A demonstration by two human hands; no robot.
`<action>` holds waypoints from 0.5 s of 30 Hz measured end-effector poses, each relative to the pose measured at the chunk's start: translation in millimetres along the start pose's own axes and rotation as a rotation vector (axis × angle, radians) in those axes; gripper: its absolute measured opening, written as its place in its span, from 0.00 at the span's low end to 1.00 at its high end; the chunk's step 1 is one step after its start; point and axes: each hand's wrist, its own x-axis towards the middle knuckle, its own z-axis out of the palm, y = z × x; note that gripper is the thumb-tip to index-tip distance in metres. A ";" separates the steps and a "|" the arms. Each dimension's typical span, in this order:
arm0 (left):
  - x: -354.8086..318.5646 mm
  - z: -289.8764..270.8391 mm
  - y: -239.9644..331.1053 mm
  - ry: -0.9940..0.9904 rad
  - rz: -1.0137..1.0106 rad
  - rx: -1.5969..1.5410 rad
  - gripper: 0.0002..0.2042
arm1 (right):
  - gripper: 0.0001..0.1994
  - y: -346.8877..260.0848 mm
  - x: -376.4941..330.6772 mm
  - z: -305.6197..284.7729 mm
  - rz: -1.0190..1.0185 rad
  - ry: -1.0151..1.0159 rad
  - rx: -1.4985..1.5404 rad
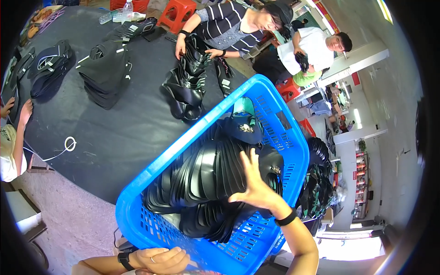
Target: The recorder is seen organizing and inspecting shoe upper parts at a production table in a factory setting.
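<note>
Spill risk: blue slotted plastic basket (279,137), tilted at table edge, full of black cap pieces (206,174). Right hand (256,185) spread wide on stack, 5 o'clock; left hand (160,260) clenched on rim, 7 o'clock. Grip slip dumps load.

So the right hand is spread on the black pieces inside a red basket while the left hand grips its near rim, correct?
Not quite: the basket is blue, not red. The head view shows the right hand spread on the stacked black pieces inside it, and the left hand gripping the near rim. The red things are stools farther back.
</note>
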 end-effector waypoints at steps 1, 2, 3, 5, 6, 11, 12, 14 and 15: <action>-0.4 0.8 0.2 -0.004 0.003 -0.005 0.11 | 0.70 -7.2 0.6 14.0 0.005 0.054 -0.057; -1.0 1.8 -1.1 0.010 0.002 -0.026 0.11 | 0.71 -14.6 0.4 25.9 0.014 0.110 -0.118; -0.8 2.7 -2.7 0.026 0.004 -0.046 0.10 | 0.71 -13.3 0.9 36.6 -0.016 0.177 -0.201; 0.4 2.1 -4.2 0.023 0.003 -0.059 0.10 | 0.67 -12.2 1.5 43.7 -0.009 0.240 -0.175; 0.8 1.8 -4.7 0.020 -0.006 -0.068 0.10 | 0.63 -12.6 2.8 44.8 -0.008 0.297 -0.152; 2.5 2.4 5.9 0.042 -0.093 -0.113 0.09 | 0.48 21.9 7.0 14.3 -0.051 0.699 0.074; 2.8 2.9 7.2 0.065 -0.112 -0.114 0.09 | 0.50 26.2 6.4 12.0 0.028 0.721 0.223; 0.2 0.3 7.0 0.039 -0.102 -0.132 0.10 | 0.53 27.3 6.7 16.4 -0.029 0.728 0.097; -1.0 -0.7 6.7 0.011 -0.094 -0.149 0.12 | 0.60 23.5 4.8 22.0 -0.079 0.647 0.042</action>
